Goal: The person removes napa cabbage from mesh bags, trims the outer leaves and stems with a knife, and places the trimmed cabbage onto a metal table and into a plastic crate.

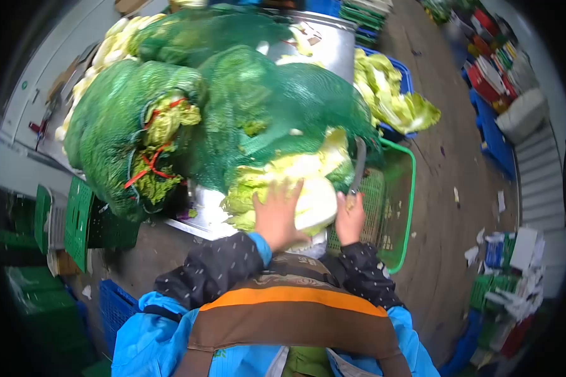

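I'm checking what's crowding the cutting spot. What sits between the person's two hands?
In the head view, a pale cabbage head fills the stretch between the left hand, flat on it, and the right hand gripping a knife.

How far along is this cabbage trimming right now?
Done: loose leaves fill the blue crate. In hand: the left hand presses a cabbage from an opened net sack; the right hand grips a knife. Left: a tied sack looks unopened.

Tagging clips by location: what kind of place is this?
Likely a vegetable prep or packing area: cabbages bulk-packed in green net sacks, plastic crates on a littered floor, knife in the right hand.
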Tool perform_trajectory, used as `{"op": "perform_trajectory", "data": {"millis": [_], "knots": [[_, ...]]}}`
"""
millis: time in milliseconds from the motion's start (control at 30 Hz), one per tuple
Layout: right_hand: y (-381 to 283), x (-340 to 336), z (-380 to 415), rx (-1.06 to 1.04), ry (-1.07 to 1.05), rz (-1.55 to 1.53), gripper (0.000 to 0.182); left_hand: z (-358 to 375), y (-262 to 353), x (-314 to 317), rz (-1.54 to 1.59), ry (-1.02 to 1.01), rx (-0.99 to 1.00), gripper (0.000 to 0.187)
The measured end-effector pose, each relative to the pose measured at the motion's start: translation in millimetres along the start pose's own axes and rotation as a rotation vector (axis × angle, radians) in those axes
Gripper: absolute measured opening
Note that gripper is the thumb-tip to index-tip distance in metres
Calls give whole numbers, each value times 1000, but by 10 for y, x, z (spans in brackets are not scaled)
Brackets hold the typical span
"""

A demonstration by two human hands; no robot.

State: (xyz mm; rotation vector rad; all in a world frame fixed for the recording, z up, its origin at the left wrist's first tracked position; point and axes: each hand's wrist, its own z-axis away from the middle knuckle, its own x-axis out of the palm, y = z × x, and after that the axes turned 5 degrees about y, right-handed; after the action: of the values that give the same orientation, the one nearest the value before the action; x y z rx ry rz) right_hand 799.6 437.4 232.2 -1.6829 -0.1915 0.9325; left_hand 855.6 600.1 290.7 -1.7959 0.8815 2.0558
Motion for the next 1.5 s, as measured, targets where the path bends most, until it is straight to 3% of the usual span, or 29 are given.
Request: {"op": "perform_trajectory", "data": {"millis": [67,100,167,200,267,333,367,433,500,533,633,667,700,767,900,1067,1500], "knots": [[13,-19,-88,-60,-14,66,26,-193,-90,-34,46,-101,-71,115],[61,-66,-74,-39,-13,70,26,-327,-255,-21,213,-177,-55,110],[107,-161,-149,-201,56,-73,23,-585,-446,-337,293,-354,-84,104],[3,-320,-118,-129,12,-89,22,-636,-594,-276,288,-355,-85,104],[-156,-566,-3,-101,-42,-92,27,-741,-800,-59,661,-371,2,105],[37,-655,134,-52,-185,-130,36,-655,-734,74,625,-384,-10,107],[120,-651,158,4,-254,-228,32,-624,-636,53,589,-382,-13,109],[166,-684,145,-105,-315,-44,25,-497,-334,-135,507,-389,-108,110],[61,-722,80,-96,-350,-40,23,-307,7,-327,-37,-157,-211,111],[44,-746,75,-83,-377,-28,21,-214,6,-180,-58,-95,-249,109],[131,-686,18,-207,-440,82,21,-104,-80,67,144,-34,-198,104],[147,-682,19,-151,-506,54,22,-71,-132,121,159,77,-125,99],[145,-663,42,-134,-512,55,22,-46,-191,145,160,59,-128,99],[100,-624,24,-294,-405,-25,22,-125,-292,136,275,38,-132,94],[55,-477,101,-185,-448,85,25,-175,-315,126,247,38,-126,92],[55,-388,174,-217,-396,165,27,-162,-331,173,265,40,-127,92],[-2,-293,13,-79,-644,470,30,-154,-300,231,255,195,-55,80]]}}
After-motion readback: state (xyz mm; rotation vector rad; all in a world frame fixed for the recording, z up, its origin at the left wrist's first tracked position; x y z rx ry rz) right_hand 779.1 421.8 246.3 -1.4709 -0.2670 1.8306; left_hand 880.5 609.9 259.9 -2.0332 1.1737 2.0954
